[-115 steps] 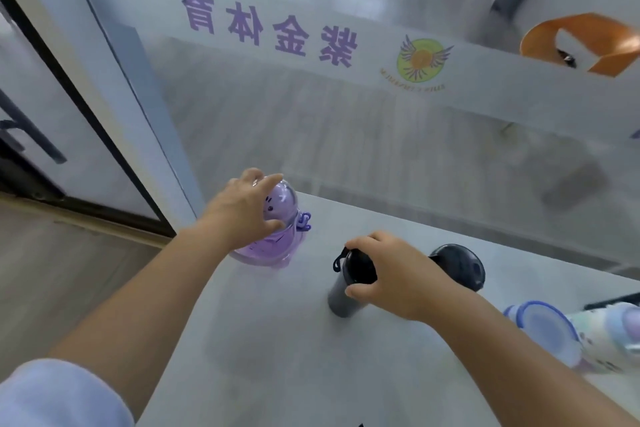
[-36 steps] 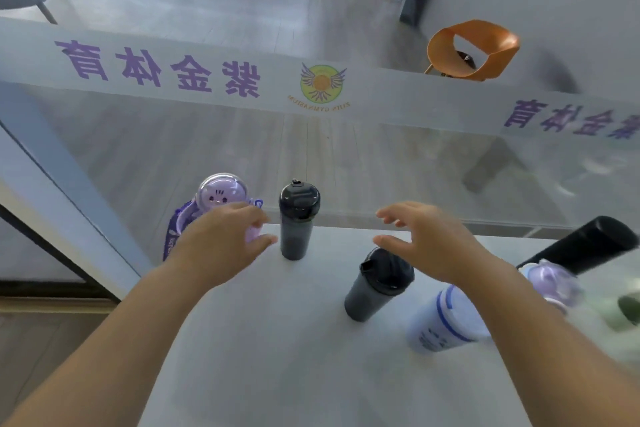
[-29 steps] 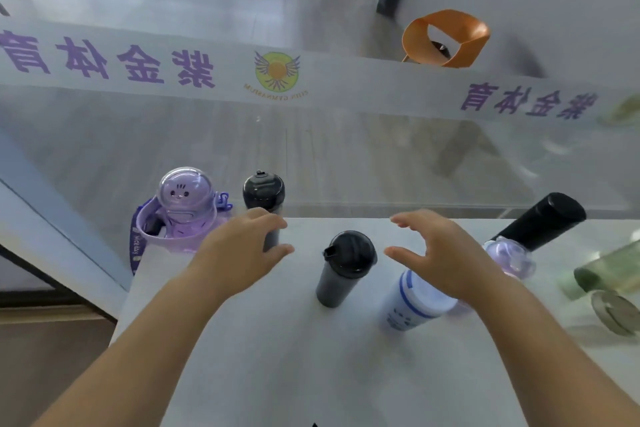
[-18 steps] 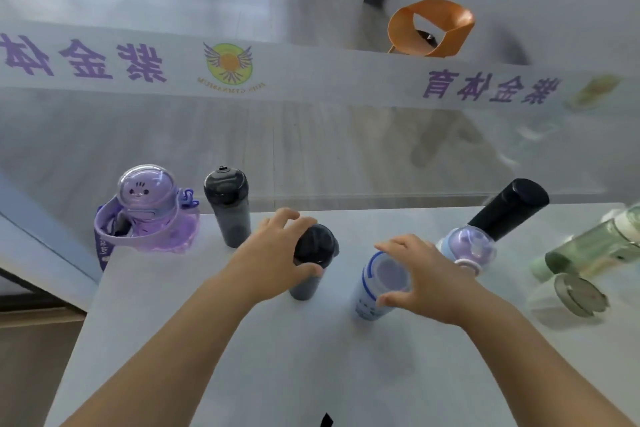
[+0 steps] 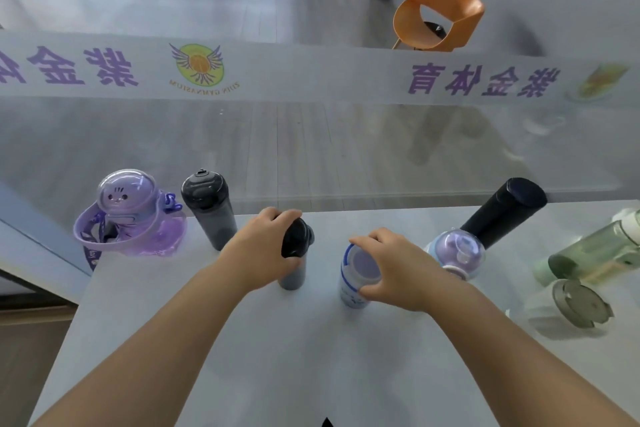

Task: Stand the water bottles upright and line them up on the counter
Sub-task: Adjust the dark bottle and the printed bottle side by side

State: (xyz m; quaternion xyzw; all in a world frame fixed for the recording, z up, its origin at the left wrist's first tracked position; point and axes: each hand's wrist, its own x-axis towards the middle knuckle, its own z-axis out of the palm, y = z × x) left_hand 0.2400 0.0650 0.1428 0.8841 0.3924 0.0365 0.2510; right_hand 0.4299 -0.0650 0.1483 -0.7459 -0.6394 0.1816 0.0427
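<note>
A purple cartoon bottle [image 5: 133, 215] and a dark grey bottle [image 5: 209, 208] stand upright at the counter's back left. My left hand [image 5: 263, 248] grips the cap of a second dark bottle [image 5: 294, 253], which is upright. My right hand [image 5: 394, 267] holds the top of a white bottle with a blue rim [image 5: 355, 274], also upright. To the right, a lilac-capped bottle [image 5: 455, 251], a tall black bottle [image 5: 504, 211], a green bottle [image 5: 595, 253] and a clear bottle with a metal lid [image 5: 571, 305] lie on their sides.
The grey counter [image 5: 277, 357] ends at a glass wall with a frosted band of purple lettering [image 5: 311, 71]. Its left edge drops off beside the purple bottle. An orange chair [image 5: 438, 19] stands beyond the glass.
My view has swung to the right along the counter. My left hand left the purple bottle and closed on the second dark bottle; my right hand came down onto the white bottle.
</note>
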